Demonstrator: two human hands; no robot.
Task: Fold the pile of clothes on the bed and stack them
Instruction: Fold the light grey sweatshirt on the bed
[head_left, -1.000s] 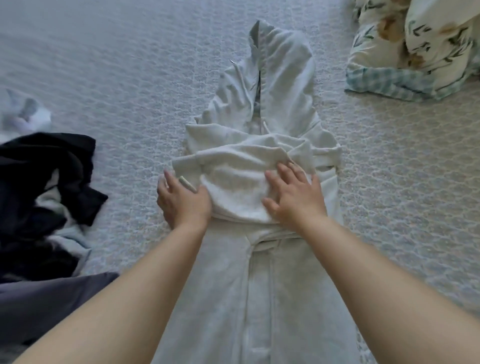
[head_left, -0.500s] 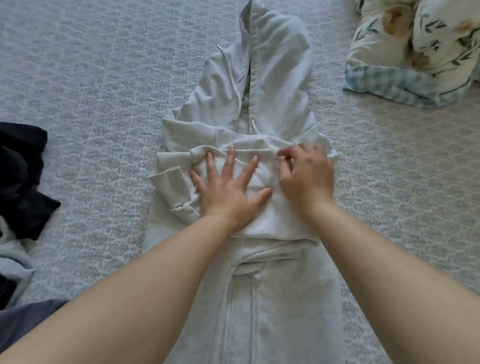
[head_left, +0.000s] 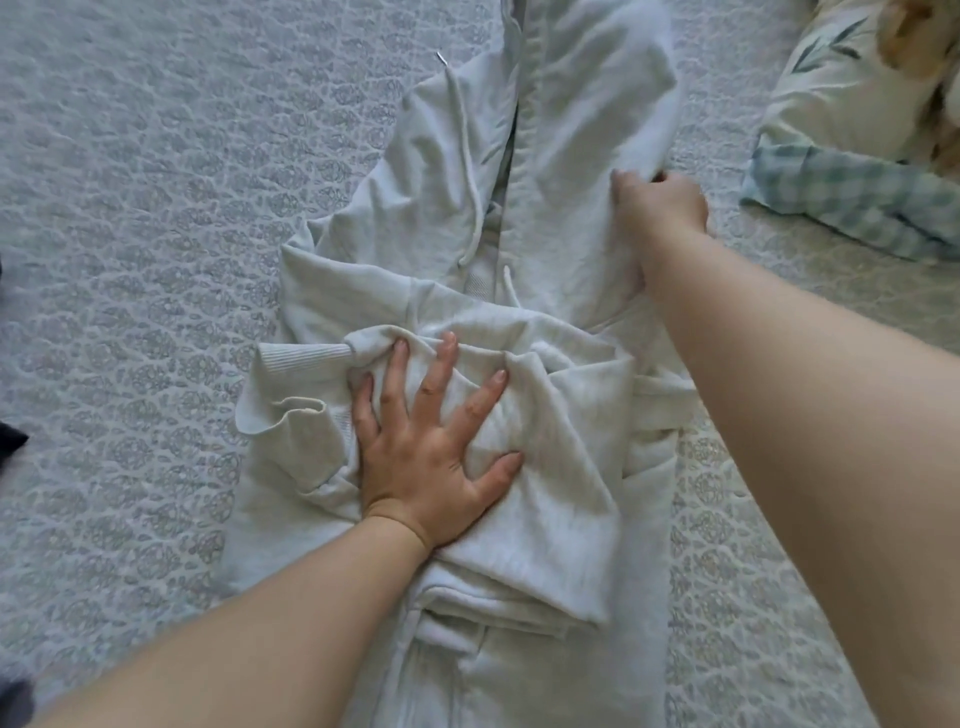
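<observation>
A pale grey zip hoodie (head_left: 566, 156) lies lengthwise on the bed, hood pointing away from me, its sleeves folded across the chest. My left hand (head_left: 431, 447) presses flat with spread fingers on the folded sleeves in the middle. My right hand (head_left: 660, 200) has reached up to the hood's right edge and grips the fabric there, fingers curled round it. A ribbed cuff (head_left: 301, 356) sticks out left of my left hand. The drawstrings lie along the zip.
The bed is covered by a grey patterned quilt (head_left: 156, 234). A floral and checked pillow (head_left: 857, 156) lies at the upper right. A sliver of dark clothing (head_left: 8, 441) shows at the left edge, and a dark patch (head_left: 15, 701) at the lower left corner.
My right hand left the folded sleeves and moved up to take hold of the hood's right edge. My left hand stayed pressed on the sleeves. The camera has come closer.
</observation>
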